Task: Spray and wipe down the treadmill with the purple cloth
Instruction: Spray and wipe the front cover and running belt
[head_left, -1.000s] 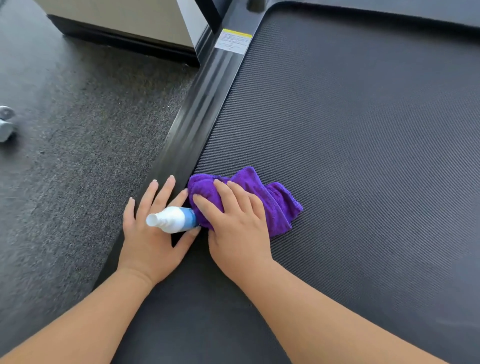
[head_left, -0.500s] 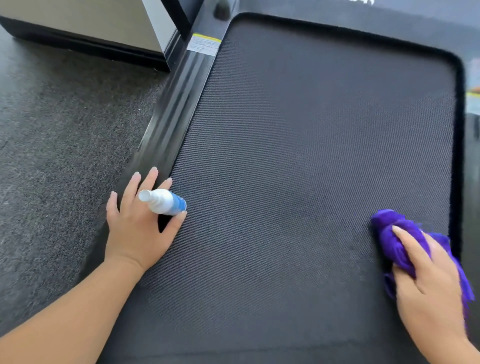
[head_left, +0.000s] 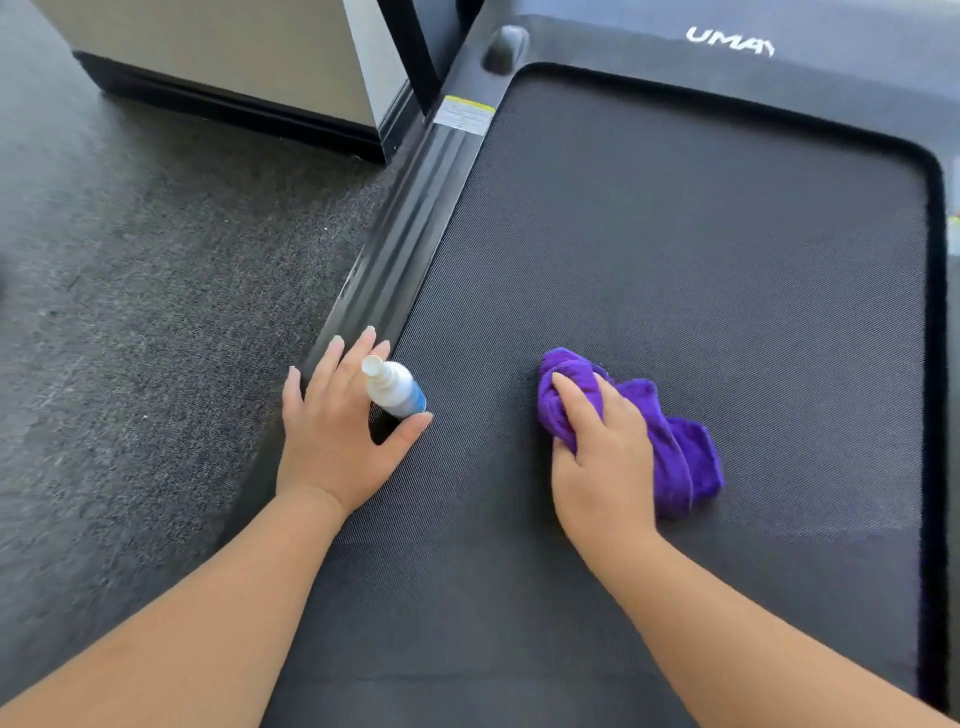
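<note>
Purple cloth (head_left: 675, 457) slid back left — right hand (head_left: 602, 462) gripping it; left hand (head_left: 332, 441) pinching bottle (head_left: 395, 389).

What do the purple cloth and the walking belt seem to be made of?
Purple cloth: probably microfibre or terry, since it looks soft, fuzzy and bunches in folds. Belt: likely rubber or a similar synthetic, matte dark grey with a fine diagonal ribbed texture.
</note>
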